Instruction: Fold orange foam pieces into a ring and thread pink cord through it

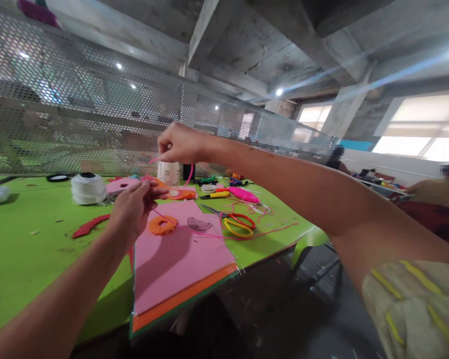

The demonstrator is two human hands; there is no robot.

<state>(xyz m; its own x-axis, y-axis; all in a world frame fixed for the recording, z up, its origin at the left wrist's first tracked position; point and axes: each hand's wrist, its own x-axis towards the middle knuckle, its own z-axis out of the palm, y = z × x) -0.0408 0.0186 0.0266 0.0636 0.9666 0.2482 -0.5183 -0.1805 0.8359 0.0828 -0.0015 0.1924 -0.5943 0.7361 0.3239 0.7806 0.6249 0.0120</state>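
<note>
My right hand is raised above the green table, its fingers pinched on a thin pink cord that trails down. My left hand is lower and closed on a small piece at the cord's other end; I cannot make out the piece. Below the hands an orange scalloped foam ring and a grey half-round piece lie on a pink foam sheet, which tops a stack of coloured sheets at the table's front edge.
Scissors with red and yellow handles lie right of the sheet among loose pink cord. A spool of white thread, a red foam strip, a white jar and small tools stand further back. A perforated metal screen backs the table. Another person sits at far right.
</note>
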